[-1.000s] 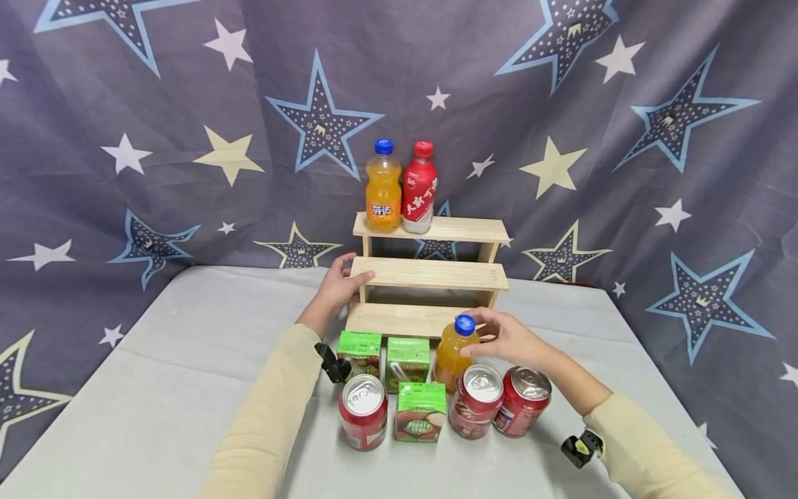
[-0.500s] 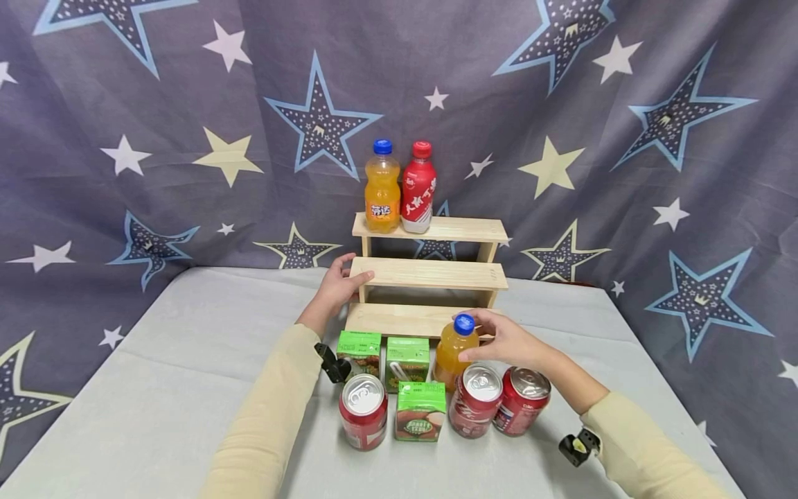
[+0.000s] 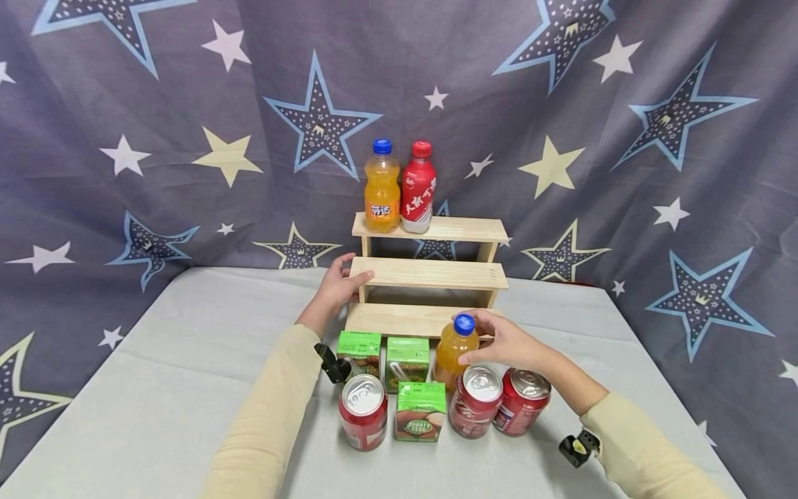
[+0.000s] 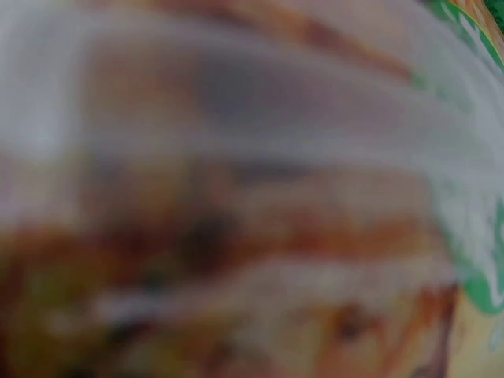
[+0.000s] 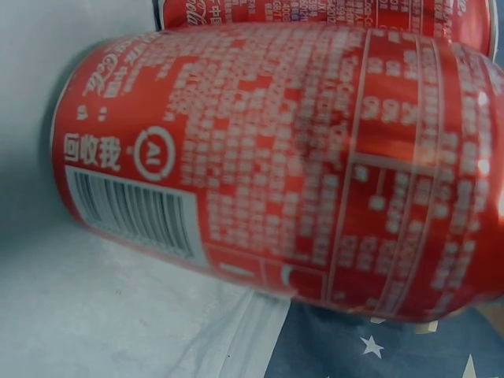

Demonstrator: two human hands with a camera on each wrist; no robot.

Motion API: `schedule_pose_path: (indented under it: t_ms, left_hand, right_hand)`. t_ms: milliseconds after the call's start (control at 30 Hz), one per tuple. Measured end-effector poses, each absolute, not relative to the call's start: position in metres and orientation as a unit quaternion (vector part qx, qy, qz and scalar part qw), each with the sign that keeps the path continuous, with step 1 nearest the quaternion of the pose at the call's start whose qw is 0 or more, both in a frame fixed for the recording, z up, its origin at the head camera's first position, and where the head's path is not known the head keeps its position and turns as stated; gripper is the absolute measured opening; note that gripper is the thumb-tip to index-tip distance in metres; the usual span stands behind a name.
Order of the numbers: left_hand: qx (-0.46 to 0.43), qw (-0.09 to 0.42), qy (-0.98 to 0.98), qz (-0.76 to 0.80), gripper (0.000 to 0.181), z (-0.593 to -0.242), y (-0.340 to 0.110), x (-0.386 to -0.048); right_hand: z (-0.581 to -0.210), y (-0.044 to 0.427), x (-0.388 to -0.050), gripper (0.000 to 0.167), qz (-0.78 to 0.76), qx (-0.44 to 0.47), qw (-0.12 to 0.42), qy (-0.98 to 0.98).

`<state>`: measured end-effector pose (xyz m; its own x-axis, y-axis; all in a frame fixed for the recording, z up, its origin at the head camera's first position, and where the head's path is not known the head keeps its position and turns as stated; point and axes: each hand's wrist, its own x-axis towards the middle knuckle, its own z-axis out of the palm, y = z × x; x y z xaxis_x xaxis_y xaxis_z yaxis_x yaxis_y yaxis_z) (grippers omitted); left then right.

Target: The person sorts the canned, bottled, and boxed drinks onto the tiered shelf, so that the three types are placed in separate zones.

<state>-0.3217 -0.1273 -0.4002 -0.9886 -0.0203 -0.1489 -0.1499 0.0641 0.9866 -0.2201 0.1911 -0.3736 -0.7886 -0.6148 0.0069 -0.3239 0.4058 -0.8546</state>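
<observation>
My right hand grips an orange soda bottle with a blue cap, its thumb in front and fingers behind. The bottle stands upright between a green-topped drink carton and a red cola can. My left hand holds the left end of a three-tier wooden stand, thumb on the middle board. Neither hand shows in its wrist view. Blurred carton print fills the left one, and a cola can fills most of the right one.
Another orange soda bottle and a red bottle stand on the top board. Two more green-topped cartons and two cans crowd the white-covered table. A starry curtain hangs behind.
</observation>
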Motion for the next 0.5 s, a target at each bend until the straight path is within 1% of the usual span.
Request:
schedule_pose_path:
  t_ms: [200, 500]
  left_hand:
    - [-0.055, 0.048, 0.724, 0.686, 0.073, -0.3991, -0.1274, -0.3209]
    - [-0.054, 0.044, 0.729, 0.681, 0.074, -0.4005, -0.1279, -0.3214]
  right_hand:
    - [-0.3745, 0.1905, -0.2212, 0.071, -0.47, -0.297, 0.158, 0.816]
    - [-0.3752, 0.1893, -0.2209, 0.067, -0.46, -0.296, 0.141, 0.825]
